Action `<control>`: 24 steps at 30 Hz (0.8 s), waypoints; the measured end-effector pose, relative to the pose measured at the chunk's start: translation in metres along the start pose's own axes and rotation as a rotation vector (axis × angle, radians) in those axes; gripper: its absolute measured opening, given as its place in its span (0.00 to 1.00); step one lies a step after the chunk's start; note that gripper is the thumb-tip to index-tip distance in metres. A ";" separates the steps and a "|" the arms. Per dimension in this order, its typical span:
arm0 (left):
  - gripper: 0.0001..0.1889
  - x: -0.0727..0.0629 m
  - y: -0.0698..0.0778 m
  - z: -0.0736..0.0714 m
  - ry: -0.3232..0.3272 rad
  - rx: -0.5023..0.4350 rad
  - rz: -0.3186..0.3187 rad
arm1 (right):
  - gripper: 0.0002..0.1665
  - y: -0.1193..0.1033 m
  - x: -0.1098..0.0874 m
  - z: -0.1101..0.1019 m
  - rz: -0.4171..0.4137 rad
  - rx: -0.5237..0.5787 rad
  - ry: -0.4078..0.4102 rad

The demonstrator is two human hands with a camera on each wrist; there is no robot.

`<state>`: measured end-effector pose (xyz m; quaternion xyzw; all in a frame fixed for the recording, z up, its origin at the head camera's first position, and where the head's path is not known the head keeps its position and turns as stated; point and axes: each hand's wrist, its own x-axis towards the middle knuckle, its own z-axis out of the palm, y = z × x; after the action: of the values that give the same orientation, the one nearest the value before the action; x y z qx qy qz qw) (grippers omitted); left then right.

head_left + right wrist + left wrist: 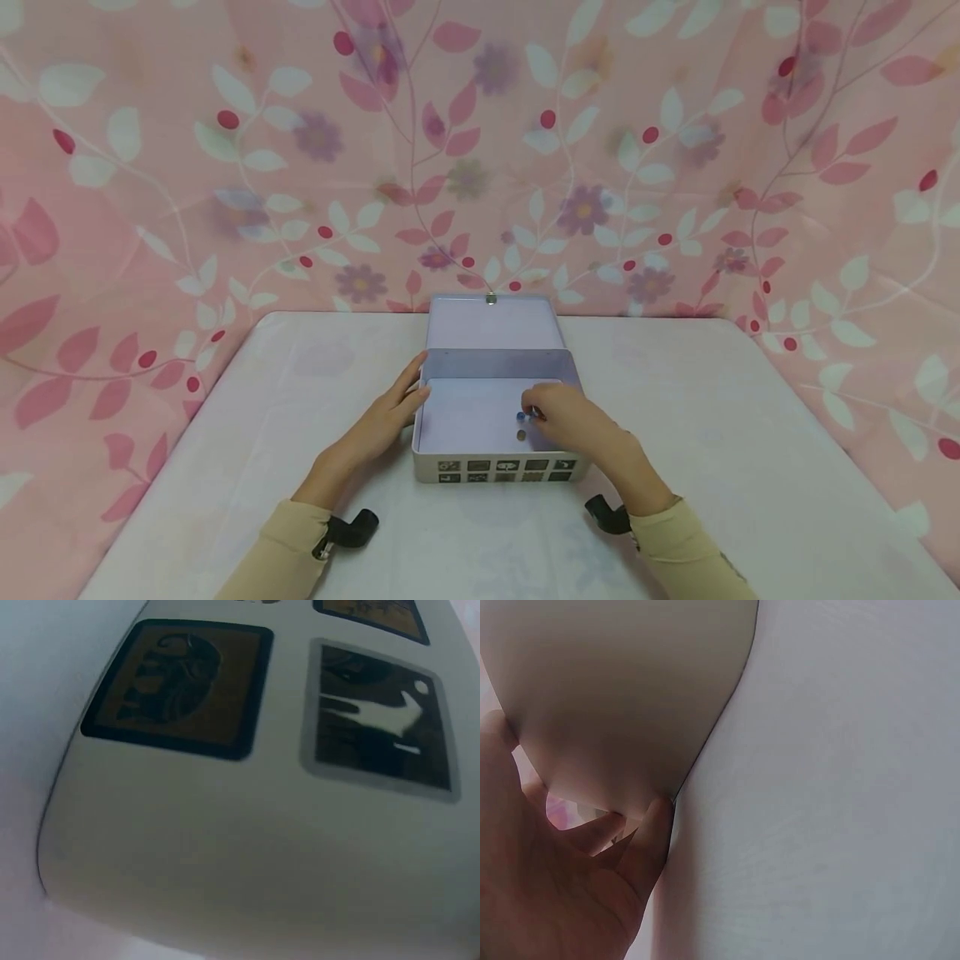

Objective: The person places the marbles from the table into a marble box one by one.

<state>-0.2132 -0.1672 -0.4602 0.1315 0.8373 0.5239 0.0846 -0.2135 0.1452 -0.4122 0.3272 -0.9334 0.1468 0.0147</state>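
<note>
A whitish tin box (480,417) lies with its hinged lid (495,323) tipped back, and its inside is pale lilac. My left hand (384,421) holds the box's left side, thumb at the rim and other fingers against the outer wall. In the left wrist view the left hand (577,877) grips around the end of that wall. Inside the box, my right hand (573,419) reaches down with bent fingers. By its fingertips are a small blue piece (521,416) and a small brownish round piece (521,435). Whether the fingertips pinch something is too small to tell.
The box stands on a table with a white cloth (675,375). Pink floral fabric (480,167) hangs behind and beside the table. Small dark square pictures (507,466) decorate the box front; an elephant picture (180,690) shows in the right wrist view.
</note>
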 end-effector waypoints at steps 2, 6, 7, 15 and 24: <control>0.33 0.000 0.000 0.000 -0.003 -0.004 -0.003 | 0.06 -0.001 0.001 0.001 0.021 -0.011 -0.022; 0.32 0.000 0.000 0.001 -0.002 0.001 -0.008 | 0.06 -0.004 0.002 0.002 0.060 -0.049 -0.049; 0.32 0.000 0.001 0.001 -0.003 0.003 -0.009 | 0.05 -0.005 0.003 0.001 0.066 -0.054 -0.053; 0.32 0.000 0.001 -0.001 -0.013 -0.003 0.005 | 0.06 -0.007 0.004 0.002 0.109 -0.091 -0.079; 0.32 -0.001 0.003 -0.001 -0.006 -0.005 -0.009 | 0.06 -0.006 0.003 0.003 0.110 -0.092 -0.073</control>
<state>-0.2119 -0.1671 -0.4576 0.1292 0.8363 0.5252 0.0898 -0.2120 0.1383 -0.4136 0.2798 -0.9556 0.0921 -0.0125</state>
